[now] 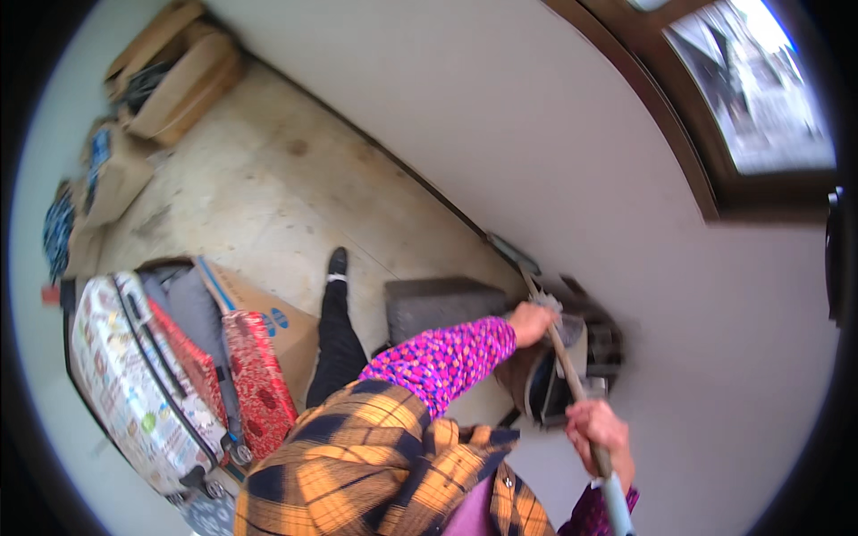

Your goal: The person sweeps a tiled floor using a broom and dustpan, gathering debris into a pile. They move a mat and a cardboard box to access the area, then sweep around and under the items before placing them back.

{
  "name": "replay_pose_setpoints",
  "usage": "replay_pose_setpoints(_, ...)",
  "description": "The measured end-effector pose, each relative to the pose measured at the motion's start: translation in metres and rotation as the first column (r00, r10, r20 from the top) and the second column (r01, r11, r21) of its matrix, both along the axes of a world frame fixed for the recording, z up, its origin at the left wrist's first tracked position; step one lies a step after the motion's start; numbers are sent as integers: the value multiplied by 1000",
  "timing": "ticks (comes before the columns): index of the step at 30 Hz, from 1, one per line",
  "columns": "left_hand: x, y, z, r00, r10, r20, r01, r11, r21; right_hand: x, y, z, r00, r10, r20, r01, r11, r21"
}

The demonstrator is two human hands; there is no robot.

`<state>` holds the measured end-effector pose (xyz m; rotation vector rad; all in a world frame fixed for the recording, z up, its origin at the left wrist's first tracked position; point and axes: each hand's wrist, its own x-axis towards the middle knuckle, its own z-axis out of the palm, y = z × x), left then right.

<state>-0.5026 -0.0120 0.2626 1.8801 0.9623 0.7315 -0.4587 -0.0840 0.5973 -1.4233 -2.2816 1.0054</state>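
Both my hands are wrapped around a long wooden pole (566,362) that slants up along the white wall. My left hand (534,323) grips it higher up, next to a pale frayed bundle (548,301) on the pole. Lower down, my right hand (601,435) holds the shaft just above a light blue-grey sleeve (615,504) at its near end. Near the pole's far end, a narrow grey-green piece (513,253) lies at the foot of the wall; whether it is joined to the pole is unclear. Behind the pole, a dark container with things in it (543,382) is blurred.
A dark grey block-like object (439,305) stands on the concrete floor (268,181). To the left are a patterned suitcase (144,382), red patterned fabric items (258,365) and a cardboard box (288,335). Open cartons (181,87) stand farther off. A brown-framed window (710,194) is upper right.
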Motion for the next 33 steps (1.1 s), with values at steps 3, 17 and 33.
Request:
replay_pose_setpoints(3,-79,34,-21,994,110,20,-112,990,83,-24,18,-18,987,18,-162,-25,999,-40)
replay_pose_setpoints(17,-478,247,-71,722,506,-473,-478,858,187,-321,224,-154,811,241,-532,-166,969,185)
replay_pose_setpoints(33,-633,322,-91,489,680,-547,-777,624,82,-457,308,-205,795,302,-526,-358,934,-5)
